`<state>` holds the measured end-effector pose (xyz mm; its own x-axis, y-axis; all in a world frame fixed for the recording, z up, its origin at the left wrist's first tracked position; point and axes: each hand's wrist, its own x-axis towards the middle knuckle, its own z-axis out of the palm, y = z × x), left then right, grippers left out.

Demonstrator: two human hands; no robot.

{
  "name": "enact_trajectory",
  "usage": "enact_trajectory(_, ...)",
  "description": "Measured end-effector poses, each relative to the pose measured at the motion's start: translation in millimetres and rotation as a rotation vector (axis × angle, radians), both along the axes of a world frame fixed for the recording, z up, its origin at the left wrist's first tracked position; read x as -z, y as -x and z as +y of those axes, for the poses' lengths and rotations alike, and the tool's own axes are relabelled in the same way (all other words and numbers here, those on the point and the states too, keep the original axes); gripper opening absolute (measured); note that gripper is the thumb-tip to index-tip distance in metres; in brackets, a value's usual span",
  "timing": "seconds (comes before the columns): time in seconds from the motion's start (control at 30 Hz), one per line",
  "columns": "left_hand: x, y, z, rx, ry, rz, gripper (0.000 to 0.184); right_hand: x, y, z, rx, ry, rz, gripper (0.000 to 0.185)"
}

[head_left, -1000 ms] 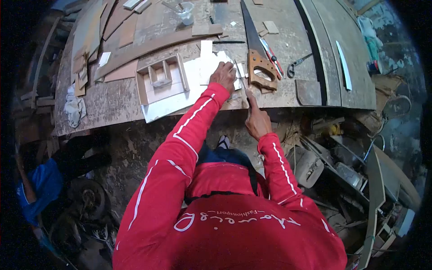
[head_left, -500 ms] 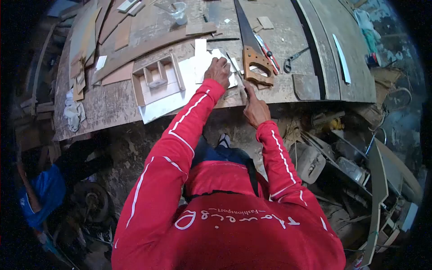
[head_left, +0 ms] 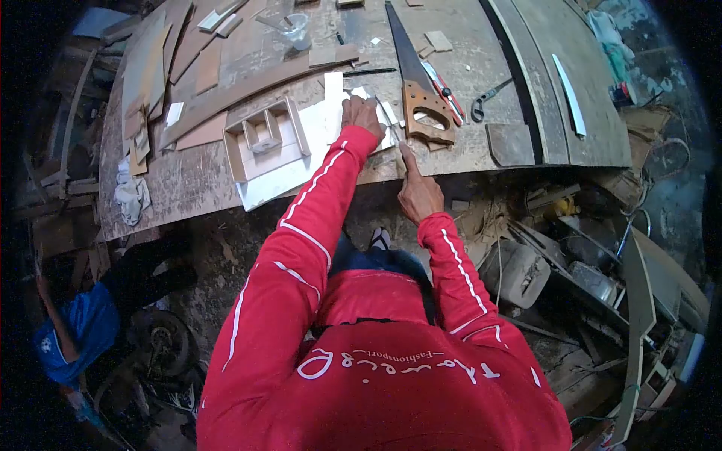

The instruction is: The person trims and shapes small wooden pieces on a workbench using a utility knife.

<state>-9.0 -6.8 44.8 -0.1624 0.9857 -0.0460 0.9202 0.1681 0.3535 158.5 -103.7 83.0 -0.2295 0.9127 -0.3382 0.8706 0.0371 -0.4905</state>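
Observation:
My left hand [head_left: 362, 116] presses down on white pieces [head_left: 335, 94] near the table's front edge, its fingers bent; whether it grips one of them is not clear. Just right of it, my right hand [head_left: 420, 192] reaches over the edge with the index finger stretched along a thin blade-like tool [head_left: 398, 132], the other fingers curled round its handle. A handsaw [head_left: 427, 113] with a wooden handle lies to the right of both hands. Left of them, a small box with compartments [head_left: 265, 140] rests partly on a white sheet [head_left: 263, 188].
The wooden table [head_left: 188, 194] also bears a red cutter [head_left: 444, 94], scissors [head_left: 489, 101], a plastic cup [head_left: 295, 34], wood strips [head_left: 248, 90] and a rag [head_left: 131, 192]. A person in blue [head_left: 81, 331] is at lower left. A jerrycan [head_left: 519, 272] and scrap lie below right.
My right hand has drawn slightly back and down toward the table's edge with the tool. My left hand has shifted a little to the left over the white pieces.

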Motion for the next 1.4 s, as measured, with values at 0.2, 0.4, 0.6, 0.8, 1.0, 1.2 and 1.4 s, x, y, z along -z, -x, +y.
enact_trajectory(0.2,-0.5,1.7,5.6,-0.089,-0.017,-0.23,0.049,2.2,-4.3,-7.0,0.025,-0.039,-0.027,0.068)
enact_trajectory(0.4,18.8,16.9,6.8,-0.061,-0.084,-0.413,0.036,3.1,-3.4,-12.2,0.051,-0.027,-0.007,0.068)
enact_trajectory(0.6,21.8,15.0,8.6,-0.028,-0.043,-0.405,0.036,-6.2,-4.6,-11.8,0.063,-0.004,0.041,0.068)
enact_trajectory(0.8,21.9,21.9,12.4,0.074,-0.046,-0.383,0.033,3.0,-9.1,-0.2,0.022,-0.01,0.064,0.069)
enact_trajectory(1.0,22.1,23.8,14.5,0.083,-0.015,-0.42,0.035,-3.4,-11.8,-2.3,0.011,-0.005,0.085,0.07)
enact_trajectory(1.2,34.8,26.7,19.6,0.086,-0.042,-0.419,0.042,10.1,-9.2,12.1,0.021,0.0,0.098,0.071)
enact_trajectory(1.4,29.6,27.7,14.5,0.092,-0.019,-0.447,0.039,-1.3,0.9,29.7,0.011,0.069,0.117,0.079)
